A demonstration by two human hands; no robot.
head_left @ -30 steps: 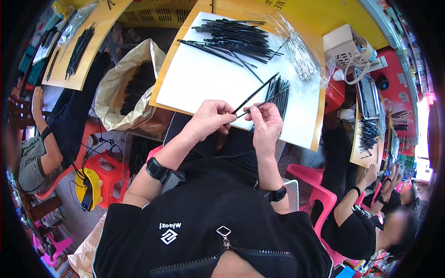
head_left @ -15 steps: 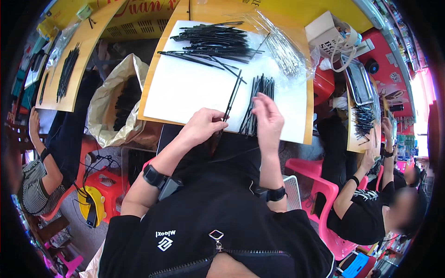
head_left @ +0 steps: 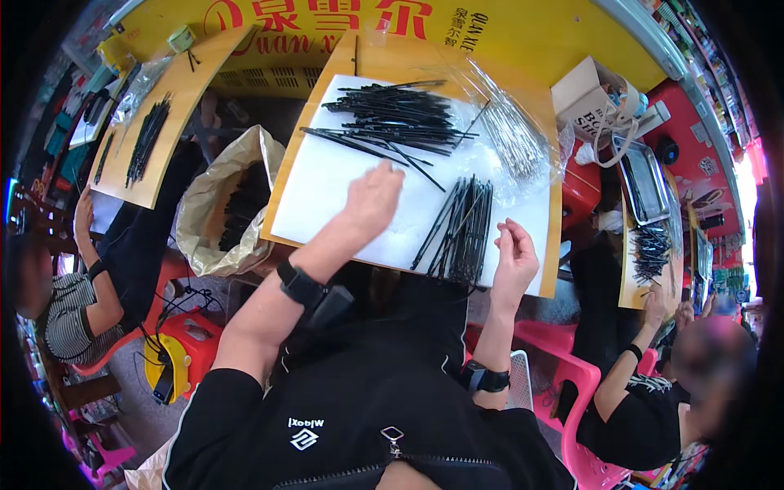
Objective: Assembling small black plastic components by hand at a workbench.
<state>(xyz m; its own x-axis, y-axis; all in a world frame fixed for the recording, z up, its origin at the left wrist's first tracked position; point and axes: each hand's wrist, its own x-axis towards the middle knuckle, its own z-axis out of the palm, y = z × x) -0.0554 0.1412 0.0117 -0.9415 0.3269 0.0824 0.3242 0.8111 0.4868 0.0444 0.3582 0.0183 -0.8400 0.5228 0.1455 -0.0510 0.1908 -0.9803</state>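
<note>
A bundle of thin black sticks (head_left: 461, 233) lies roughly side by side near the front of a white foam sheet (head_left: 335, 192). Farther back is a looser heap of black sticks (head_left: 396, 114), with a few stray ones at its near side. My left hand (head_left: 374, 200) reaches toward these strays; motion blurs its fingers, so I cannot tell whether they grip one. Just right of the bundle, my right hand (head_left: 516, 255) hovers with bent fingers, a small gap before the thumb and no stick visible in it.
Clear plastic wrap with thin pale rods (head_left: 518, 139) lies at the sheet's back right. An open paper sack (head_left: 196, 220) with dark contents stands left of my wooden board (head_left: 282, 196). People sit at boards on both sides. A white bag (head_left: 584, 102) stands back right.
My left hand has gone up and away from the front edge; the stick it held there no longer shows in it. My right hand has moved from over the bundle to its right side.
</note>
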